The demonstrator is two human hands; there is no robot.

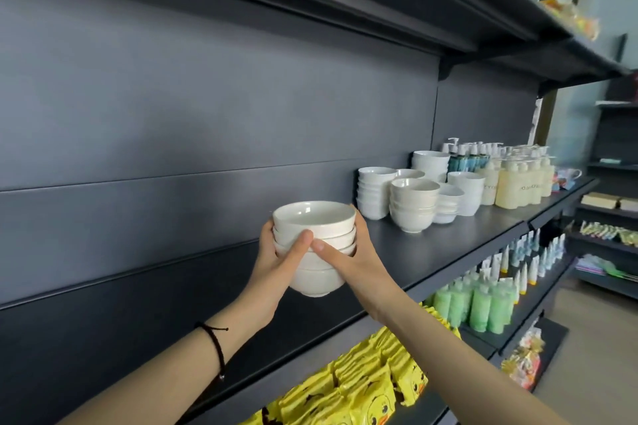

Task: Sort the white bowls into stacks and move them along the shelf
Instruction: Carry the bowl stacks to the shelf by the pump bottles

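White bowls in one nested stack (315, 245) are gripped from both sides, my left hand (274, 264) and right hand (350, 260) curled round them, over the shelf (448, 245). Carrying step, I judge; next needs a level set-down.

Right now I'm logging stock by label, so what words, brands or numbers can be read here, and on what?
No text reads clearly.
The pale yellow pump bottles: dark print on the fronts, too blurred to read.
The yellow packets: a cartoon duck face, no legible words.
The small white tubes: labels too small to read.
The held stack of white bowls: no marking visible.
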